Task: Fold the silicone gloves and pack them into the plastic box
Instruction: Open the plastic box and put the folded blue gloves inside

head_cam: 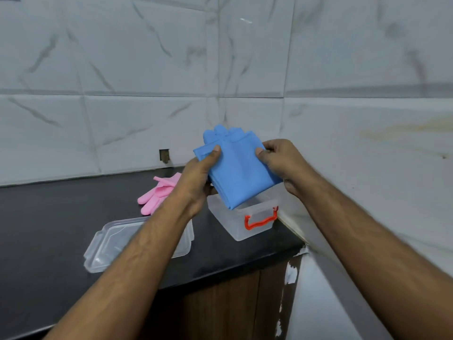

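black counter (49,217) | blue gloves (237,173) above plastic box (241,224) | both hands' grip pinching them

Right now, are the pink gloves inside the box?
No, the pink gloves lie on the counter behind the lid, outside the box.

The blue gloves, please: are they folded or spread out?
Folded: the blue gloves form layered stack, both hands holding them above the plastic box.

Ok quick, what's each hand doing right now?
Left hand: holding the folded blue gloves, thumb on top.
Right hand: holding the same gloves.
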`<state>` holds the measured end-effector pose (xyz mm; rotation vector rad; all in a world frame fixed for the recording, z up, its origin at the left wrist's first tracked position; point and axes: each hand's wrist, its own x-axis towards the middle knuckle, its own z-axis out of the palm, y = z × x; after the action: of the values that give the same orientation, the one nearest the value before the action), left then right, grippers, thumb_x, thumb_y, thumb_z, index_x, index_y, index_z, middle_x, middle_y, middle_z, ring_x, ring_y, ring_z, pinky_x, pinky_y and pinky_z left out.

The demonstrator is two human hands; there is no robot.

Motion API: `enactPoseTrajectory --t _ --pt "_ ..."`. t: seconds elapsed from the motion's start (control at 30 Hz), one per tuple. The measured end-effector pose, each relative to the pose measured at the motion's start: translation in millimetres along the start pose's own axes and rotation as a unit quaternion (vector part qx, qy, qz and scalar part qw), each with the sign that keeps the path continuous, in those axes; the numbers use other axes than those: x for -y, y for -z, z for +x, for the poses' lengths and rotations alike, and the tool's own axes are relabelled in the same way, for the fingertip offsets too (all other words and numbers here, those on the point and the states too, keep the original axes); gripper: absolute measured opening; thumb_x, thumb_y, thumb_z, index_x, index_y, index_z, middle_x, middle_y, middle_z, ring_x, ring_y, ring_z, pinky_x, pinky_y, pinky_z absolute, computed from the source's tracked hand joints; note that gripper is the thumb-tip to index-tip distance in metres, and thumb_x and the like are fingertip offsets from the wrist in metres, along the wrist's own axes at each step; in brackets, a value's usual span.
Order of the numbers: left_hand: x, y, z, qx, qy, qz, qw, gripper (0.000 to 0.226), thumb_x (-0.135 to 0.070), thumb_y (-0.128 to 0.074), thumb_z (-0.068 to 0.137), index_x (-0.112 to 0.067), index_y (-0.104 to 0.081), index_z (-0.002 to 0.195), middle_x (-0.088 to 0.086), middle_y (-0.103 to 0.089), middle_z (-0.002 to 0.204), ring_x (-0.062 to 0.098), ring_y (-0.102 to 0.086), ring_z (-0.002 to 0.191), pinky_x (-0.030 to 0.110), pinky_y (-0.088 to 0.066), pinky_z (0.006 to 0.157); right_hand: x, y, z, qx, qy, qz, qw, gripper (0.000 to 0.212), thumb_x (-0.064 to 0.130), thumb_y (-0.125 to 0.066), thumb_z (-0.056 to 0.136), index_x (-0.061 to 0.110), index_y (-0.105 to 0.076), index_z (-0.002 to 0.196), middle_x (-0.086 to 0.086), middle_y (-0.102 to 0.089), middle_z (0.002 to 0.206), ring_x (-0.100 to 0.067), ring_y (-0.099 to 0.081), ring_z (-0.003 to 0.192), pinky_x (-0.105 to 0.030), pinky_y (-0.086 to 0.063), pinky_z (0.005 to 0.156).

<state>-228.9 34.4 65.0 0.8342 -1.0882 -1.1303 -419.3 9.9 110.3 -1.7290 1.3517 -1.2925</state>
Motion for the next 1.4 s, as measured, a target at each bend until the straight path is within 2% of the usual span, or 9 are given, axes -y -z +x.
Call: enactPoseTrajectory --t 0.13,0.3,0.43,0.6,0.73,0.87,1.03,1.2,1.4 --pt "10.0 12.2 37.2 0.008 -0.015 0.038 0.999 0.024 -0.03 -0.073 0.094 -0.014 -0.074 0.112 0.004 -0.08 0.106 0.019 -0.076 0.096 0.034 -0.061 0.069 -0.6 0.3 16.4 -0.046 0.055 -0.07 0.995 0.021 0.02 -0.056 0.099 0.01 -0.072 0.108 -0.006 -0.074 0.099 -0.024 -0.071 0.094 -0.041 -0.056 0.084" --pt "33.4 24.0 60.6 0.05 -0.041 0.104 0.992 0.034 -0.033 -0.075 0.093 -0.007 -0.073 0.114 0.009 -0.08 0.107 0.025 -0.077 0.1 0.033 -0.061 0.074 -16.7 -8.7 27.2 -0.061 0.085 -0.208 0.973 0.024 0.021 -0.048 0.102 0.011 -0.067 0.112 -0.002 -0.07 0.102 -0.021 -0.065 0.093 -0.035 -0.052 0.08" --pt "43.6 30.0 60.2 0.03 -0.078 0.162 0.983 0.031 -0.031 -0.078 0.091 -0.003 -0.076 0.105 0.01 -0.08 0.106 0.032 -0.074 0.105 0.053 -0.059 0.094 -26.5 -17.3 33.3 -0.028 0.05 -0.301 0.952 0.027 0.021 -0.043 0.104 0.004 -0.063 0.112 -0.01 -0.068 0.107 -0.026 -0.062 0.093 -0.038 -0.051 0.081" --pt "49.6 25.6 52.6 -0.051 -0.147 0.243 0.958 0.035 -0.04 -0.073 0.089 -0.006 -0.076 0.094 0.008 -0.079 0.092 0.028 -0.075 0.091 0.054 -0.06 0.083 -31.4 -21.7 32.3 0.037 -0.02 -0.334 0.942 0.03 0.025 -0.045 0.105 0.009 -0.058 0.127 -0.009 -0.062 0.121 -0.023 -0.056 0.099 -0.03 -0.039 0.075" --pt "51.9 24.9 51.1 -0.13 -0.226 0.358 0.897 0.028 -0.033 -0.061 0.1 -0.009 -0.076 0.098 0.004 -0.078 0.09 0.021 -0.071 0.086 0.042 -0.057 0.08 -30.5 -22.7 33.3 0.07 -0.058 -0.369 0.925 0.021 0.028 -0.046 0.105 0.011 -0.053 0.093 -0.005 -0.056 0.093 -0.02 -0.049 0.078 -0.028 -0.03 0.055" --pt "55.3 28.4 51.3 -0.131 -0.26 0.397 0.87 0.026 -0.029 -0.061 0.1 -0.007 -0.075 0.103 0.003 -0.077 0.095 0.018 -0.068 0.088 0.032 -0.053 0.079 -28.4 -24.7 31.8 0.056 -0.069 -0.384 0.919 0.039 0.026 -0.047 0.105 0.016 -0.037 0.069 -0.002 -0.043 0.073 -0.019 -0.042 0.065 -0.028 -0.028 0.052" --pt "53.5 32.9 51.7 -0.136 -0.245 0.384 0.88 0.02 -0.019 -0.069 0.093 -0.01 -0.066 0.11 -0.002 -0.069 0.095 0.012 -0.061 0.089 0.007 -0.04 0.074 -25.4 -33.2 27.0 0.033 -0.039 -0.436 0.899 0.022 0.024 -0.043 0.107 0.007 -0.055 0.099 -0.01 -0.056 0.096 -0.024 -0.052 0.084 -0.031 -0.038 0.068" --pt "51.0 31.8 54.8 -0.101 -0.223 0.431 0.869 0.007 -0.009 -0.066 0.089 -0.009 -0.071 0.092 0.002 -0.071 0.093 0.018 -0.063 0.092 0.029 -0.049 0.082 -24.7 -45.9 22.6 0.005 -0.032 -0.48 0.877 0.022 0.007 -0.043 0.102 0.001 -0.061 0.113 -0.016 -0.065 0.118 -0.031 -0.063 0.103 -0.031 -0.039 0.072" --pt "51.0 33.1 54.1 -0.089 -0.234 0.424 0.871 0.013 -0.006 -0.061 0.091 -0.009 -0.071 0.1 0.003 -0.072 0.099 0.017 -0.063 0.094 0.024 -0.047 0.083 -27.7 -60.3 19.5 0.013 0.009 -0.543 0.84 0.021 0.002 -0.045 0.098 0.001 -0.062 0.109 -0.014 -0.065 0.115 -0.026 -0.062 0.094 -0.028 -0.038 0.069"
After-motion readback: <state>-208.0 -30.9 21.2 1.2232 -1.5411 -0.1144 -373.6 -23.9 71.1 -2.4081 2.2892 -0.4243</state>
